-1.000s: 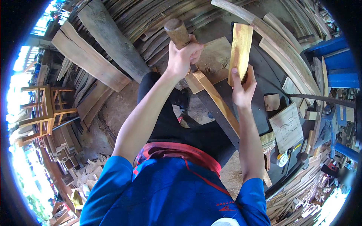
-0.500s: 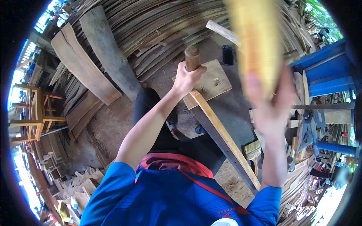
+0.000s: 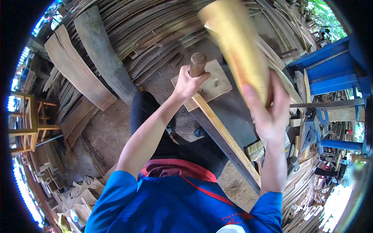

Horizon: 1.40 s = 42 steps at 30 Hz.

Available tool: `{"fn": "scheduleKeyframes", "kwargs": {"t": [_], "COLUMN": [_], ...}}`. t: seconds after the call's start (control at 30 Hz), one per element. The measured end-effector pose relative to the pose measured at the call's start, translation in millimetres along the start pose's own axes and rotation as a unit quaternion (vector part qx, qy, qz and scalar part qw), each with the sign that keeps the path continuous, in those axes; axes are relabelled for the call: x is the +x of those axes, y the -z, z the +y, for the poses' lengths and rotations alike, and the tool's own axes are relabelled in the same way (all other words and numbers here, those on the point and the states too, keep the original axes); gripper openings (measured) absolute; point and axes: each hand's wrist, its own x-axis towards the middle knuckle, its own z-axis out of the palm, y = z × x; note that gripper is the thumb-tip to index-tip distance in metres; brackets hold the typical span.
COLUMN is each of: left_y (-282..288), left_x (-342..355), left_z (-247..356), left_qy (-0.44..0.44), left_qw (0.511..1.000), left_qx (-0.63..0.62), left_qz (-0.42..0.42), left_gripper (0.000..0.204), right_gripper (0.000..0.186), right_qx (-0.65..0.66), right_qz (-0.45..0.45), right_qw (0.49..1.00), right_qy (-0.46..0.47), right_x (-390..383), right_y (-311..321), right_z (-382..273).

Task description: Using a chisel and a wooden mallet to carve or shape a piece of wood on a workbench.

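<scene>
My left hand (image 3: 189,82) is wrapped around the round wooden handle of a chisel (image 3: 198,64), whose worn top sticks up above my fist. The chisel's blade is hidden under the hand. Beneath lies the end of a long narrow wooden bar (image 3: 225,134), running from my fist down toward my right forearm. A thick yellow wooden mallet (image 3: 241,48), smeared by motion, is raised in my right hand (image 3: 269,106), its wide end tilted up and to the left. The mallet and the chisel handle are apart. A pale square board (image 3: 219,81) with a few shavings lies under the bar's far end.
Long planks are stacked at the back, and two broad slabs (image 3: 79,68) lean at the left. Wooden frames (image 3: 29,120) stand farther left. At the right are a blue metal stand (image 3: 330,72), a saw blade (image 3: 330,104) and a wide brush (image 3: 255,149). Offcuts (image 3: 83,196) pile up at lower left.
My right hand has swung the mallet so that its wide end moved left, nearer the chisel. My left hand keeps its hold on the handle. The whole view has shifted slightly.
</scene>
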Motion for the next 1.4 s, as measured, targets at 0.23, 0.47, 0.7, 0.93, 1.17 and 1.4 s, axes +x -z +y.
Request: {"fn": "scheduleKeyframes", "kwargs": {"t": [0.23,0.47,0.7,0.93,1.17,1.4], "left_y": [-3,-1,-3,-5,-6,-10], "left_x": [-9,-6,-14,-8,-16,-13], "left_z": [5,-6,-7,-13,-14,-2], "left_qy": [0.017,0.012,0.031,-0.004,-0.112,-0.035], "left_qw": [0.999,0.999,0.999,1.000,0.992,0.994], "left_qx": [-0.038,-0.052,-0.030,-0.015,-0.048,-0.105], "left_qz": [0.020,-0.001,0.007,0.019,0.033,-0.003], "left_gripper": [0.017,0.017,0.013,0.015,0.018,0.017], "right_gripper": [0.031,0.031,0.030,0.045,0.055,0.056], "right_qx": [0.132,0.184,0.192,0.043,-0.160,-0.194], "right_qz": [0.131,0.144,0.080,0.026,-0.037,0.001], "right_qw": [0.982,0.966,0.961,0.998,0.976,0.967], "right_qy": [-0.021,-0.110,-0.182,-0.046,0.141,0.168], "right_x": [-38,-24,-36,-17,-8,-6], "right_y": [-41,-56,-64,-15,4,-6], "right_z": [105,176,181,84,-7,-2]}}
